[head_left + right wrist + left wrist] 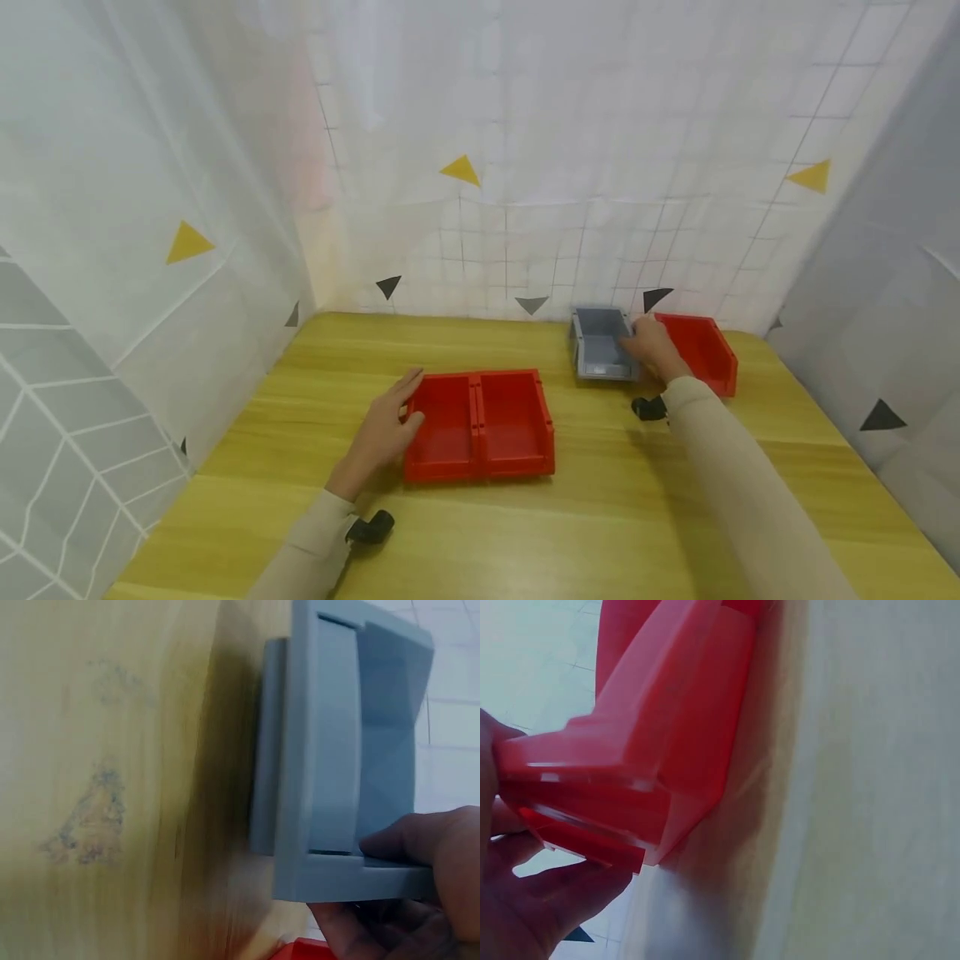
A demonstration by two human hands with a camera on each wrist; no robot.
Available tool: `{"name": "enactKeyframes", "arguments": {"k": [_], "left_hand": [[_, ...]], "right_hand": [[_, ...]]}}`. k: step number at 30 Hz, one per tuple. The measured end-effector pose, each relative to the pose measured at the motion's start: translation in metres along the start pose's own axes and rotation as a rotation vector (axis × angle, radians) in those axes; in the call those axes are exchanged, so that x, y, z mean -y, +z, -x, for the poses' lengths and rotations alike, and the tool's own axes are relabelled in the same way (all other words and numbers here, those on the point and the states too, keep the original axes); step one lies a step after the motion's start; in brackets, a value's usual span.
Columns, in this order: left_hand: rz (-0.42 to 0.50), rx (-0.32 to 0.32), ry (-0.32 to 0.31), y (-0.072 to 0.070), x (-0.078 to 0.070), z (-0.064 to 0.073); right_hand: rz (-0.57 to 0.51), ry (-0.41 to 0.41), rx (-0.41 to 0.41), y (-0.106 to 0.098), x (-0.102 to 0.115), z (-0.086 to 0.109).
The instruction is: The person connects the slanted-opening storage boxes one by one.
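My left hand point(384, 427) grips the left side wall of a red storage bin point(442, 429), thumb over the rim and fingers outside. In the left wrist view, the fingers lie against the outer face of the red bin point(637, 742). A second red bin point(513, 425) stands wall to wall with it on the right. Further back, my right hand point(654, 343) pinches the right wall of a grey-blue bin point(602, 346). The right wrist view shows the thumb inside the grey-blue bin point(334, 742) and the fingers outside, with a shadow beside it on the wood.
Right of the grey-blue bin stands another red bin point(701, 354), close to my right hand. The wooden table point(525, 533) ends at a white sheet point(562, 150) behind, with more sheeting at both sides. A black wrist-worn piece point(371, 527) sits at my left wrist.
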State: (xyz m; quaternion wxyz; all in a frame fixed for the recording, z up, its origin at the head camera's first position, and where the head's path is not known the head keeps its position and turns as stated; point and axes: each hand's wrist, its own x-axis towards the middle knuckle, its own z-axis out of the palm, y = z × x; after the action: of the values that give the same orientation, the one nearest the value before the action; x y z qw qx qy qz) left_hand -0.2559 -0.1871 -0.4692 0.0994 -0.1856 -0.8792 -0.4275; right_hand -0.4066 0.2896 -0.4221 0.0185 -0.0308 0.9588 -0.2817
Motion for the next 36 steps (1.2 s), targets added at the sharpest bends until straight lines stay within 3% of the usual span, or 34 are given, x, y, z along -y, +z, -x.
{"name": "enactKeyframes", "arguments": {"k": [7,14,25,36], "left_hand": [[-0.005,0.003,0.001,-0.001,0.003,-0.002],[-0.032,-0.012,0.028,-0.004,0.003,-0.005],[-0.063,0.003,0.002,-0.003,0.001,-0.005],[-0.079,0.003,0.022,-0.005,0.003,-0.004]], "right_hand": [[-0.002,-0.037,-0.111,-0.007,-0.001,0.012],[-0.011,-0.058,-0.19,-0.017,0.013,0.033],[-0.002,-0.143,-0.208,-0.02,0.035,0.074],[-0.019,-0.184,-0.212,-0.002,0.052,0.109]]}}
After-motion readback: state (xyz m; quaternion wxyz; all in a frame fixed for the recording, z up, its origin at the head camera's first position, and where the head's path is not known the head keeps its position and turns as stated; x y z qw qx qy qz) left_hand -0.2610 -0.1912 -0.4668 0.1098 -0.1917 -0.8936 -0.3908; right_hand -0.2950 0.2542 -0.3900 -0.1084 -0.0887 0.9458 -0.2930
